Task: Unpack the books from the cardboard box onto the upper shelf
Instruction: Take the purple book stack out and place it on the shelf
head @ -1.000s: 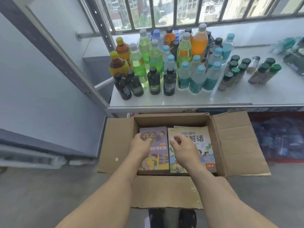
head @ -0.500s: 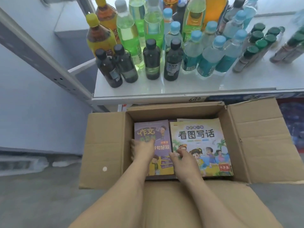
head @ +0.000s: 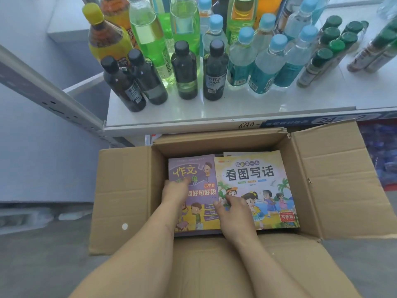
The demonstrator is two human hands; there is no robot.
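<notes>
An open cardboard box (head: 126,190) stands on the floor below a white shelf (head: 247,107). Two stacks of books lie flat inside it: a purple book (head: 194,168) tops the left stack and a yellow picture book (head: 257,175) tops the right. My left hand (head: 175,192) clasps the purple book at its left edge, fingers curled over the cover. My right hand (head: 234,214) is at the seam between the two books, fingertips bent down against the purple book's right edge. The books underneath are mostly hidden.
Many drink bottles crowd the white shelf: dark ones (head: 185,69) in front, green, orange and blue-capped ones (head: 268,63) behind. A slanted metal upright (head: 53,91) runs along the left. The box's flaps spread out to the left, to the right (head: 335,179) and towards me.
My view has dropped closer to the box. Both hands slid from the books' upper parts down to the purple book's two side edges and closed in on it.
</notes>
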